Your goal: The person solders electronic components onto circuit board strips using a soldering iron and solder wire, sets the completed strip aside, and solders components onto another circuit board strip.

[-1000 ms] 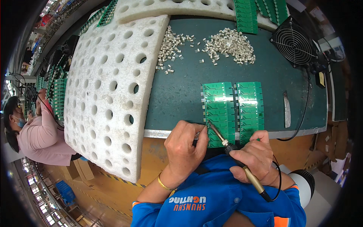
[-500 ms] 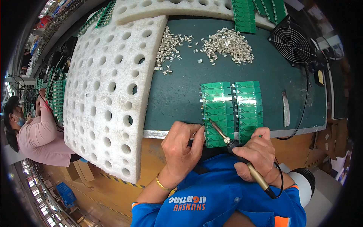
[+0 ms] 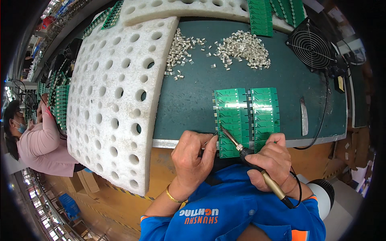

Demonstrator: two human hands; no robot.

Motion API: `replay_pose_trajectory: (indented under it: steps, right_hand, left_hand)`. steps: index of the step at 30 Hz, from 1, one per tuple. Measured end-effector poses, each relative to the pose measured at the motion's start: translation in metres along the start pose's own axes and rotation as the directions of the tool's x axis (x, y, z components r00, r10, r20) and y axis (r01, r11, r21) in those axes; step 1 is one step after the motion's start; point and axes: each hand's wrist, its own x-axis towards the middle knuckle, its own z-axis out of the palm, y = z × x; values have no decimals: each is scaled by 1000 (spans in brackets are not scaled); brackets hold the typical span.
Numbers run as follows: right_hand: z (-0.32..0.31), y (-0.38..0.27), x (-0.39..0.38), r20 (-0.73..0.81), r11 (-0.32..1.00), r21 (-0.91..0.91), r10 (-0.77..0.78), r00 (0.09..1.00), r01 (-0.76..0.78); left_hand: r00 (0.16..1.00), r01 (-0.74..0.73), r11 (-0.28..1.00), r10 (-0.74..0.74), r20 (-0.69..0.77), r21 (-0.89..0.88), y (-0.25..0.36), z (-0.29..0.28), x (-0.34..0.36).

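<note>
My right hand is closed round a soldering iron with a brass-coloured handle and a black cable. Its tip rests at the left edge of a green circuit board, among the small white connectors with pins along that edge. Beside the same edge, my left hand pinches a thin solder wire, mostly hidden by the fingers, its end close to the iron's tip. A second green circuit board lies just to the right, its lower part behind my right hand.
Loose white connectors lie heaped at the back of the dark green table. A white foam slab with holes stands at left, a black fan back right, a flat metal strip at right. A person in pink works far left.
The soldering iron's tip has shifted very slightly left along the board's edge. Both hands keep their grips, and the boards stay nearly where they were.
</note>
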Motion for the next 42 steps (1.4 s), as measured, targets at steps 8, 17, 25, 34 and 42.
replay_pose_trajectory:
  steps: [8, 17, 25, 34, 42]
  right_hand:
    - [-7, 0, -4, -11, 1000, 16, 4, 1000, -4]
    - [-8, -1, -14, -50, 999, 48, 20, 999, -17]
    - [-8, -3, -19, -30, 997, 71, 7, 1000, -5]
    - [-3, -5, -16, -28, 998, 55, 21, 999, -19]
    - [-2, -6, -14, -28, 999, 45, 24, 999, -23]
  left_hand:
    - [1000, -23, 998, 22, -16, -50, 0, -4, -4]
    - [997, 71, 989, -76, -32, -131, 3, -11, -18]
    - [999, 38, 999, -37, -38, 11, 6, -5, -18]
    - [999, 5, 999, -3, -46, 40, 1, -1, -19]
    - [999, 9, 999, -7, -39, 37, 1, -1, -18]
